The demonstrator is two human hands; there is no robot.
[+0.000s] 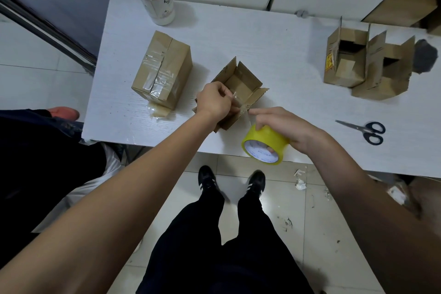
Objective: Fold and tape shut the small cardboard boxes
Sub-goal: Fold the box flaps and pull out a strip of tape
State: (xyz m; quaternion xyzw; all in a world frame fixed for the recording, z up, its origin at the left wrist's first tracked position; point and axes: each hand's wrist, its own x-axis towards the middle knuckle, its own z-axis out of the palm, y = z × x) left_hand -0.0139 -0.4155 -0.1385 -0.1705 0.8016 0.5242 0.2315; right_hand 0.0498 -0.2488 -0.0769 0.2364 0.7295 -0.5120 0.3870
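On the white desk (238,38), near its front edge, an open small box (241,83) is standing with its mouth upward and flaps spread, its long axis running diagonally from near-left to far-right; nothing is showing inside it. The left hand (214,100) is pinching a strip of clear tape (236,100) at the box's near flap, while the right hand (284,126) is gripping the yellow tape roll (262,145), fingers curled around it. A taped-shut box (162,69) is lying to the left, and two open boxes (365,64) are standing far right, near the scissors (365,130).
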